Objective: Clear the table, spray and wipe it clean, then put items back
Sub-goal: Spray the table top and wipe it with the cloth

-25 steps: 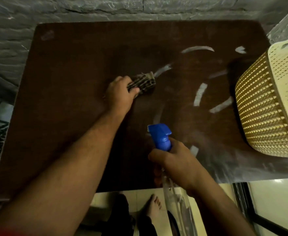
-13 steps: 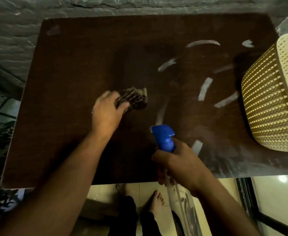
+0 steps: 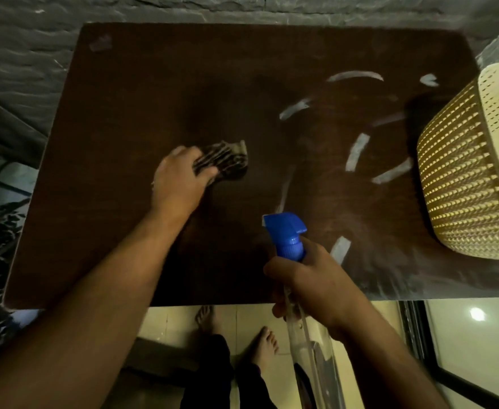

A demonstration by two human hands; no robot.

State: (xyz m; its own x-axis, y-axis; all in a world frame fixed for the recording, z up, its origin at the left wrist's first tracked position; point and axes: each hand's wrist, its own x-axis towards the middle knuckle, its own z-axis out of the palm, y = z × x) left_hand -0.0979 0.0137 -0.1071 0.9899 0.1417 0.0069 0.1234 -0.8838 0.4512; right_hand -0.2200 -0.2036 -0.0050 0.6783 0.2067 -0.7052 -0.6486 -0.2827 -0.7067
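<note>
Left hand [image 3: 180, 184] presses striped cloth [image 3: 223, 160] mid-table [image 3: 124, 93], unwiped pale streaks [image 3: 357, 154] lie off to its right toward the basket [image 3: 460, 184], while right hand [image 3: 316, 287] grips spray bottle [image 3: 289, 237] over the near edge.

left hand [image 3: 180, 180] gripping, right hand [image 3: 316, 286] clenched

Dim scene; the dark tabletop [image 3: 154, 113] swallows detail toward nine o'clock. Pale sheen streaks its surface from two to four o'clock, and a glare spot [image 3: 477, 314] shines on the floor at five o'clock. The basket [image 3: 463, 187] casts a shadow leftward. Wide-angle bending curves the edges; fine detail is soft
</note>
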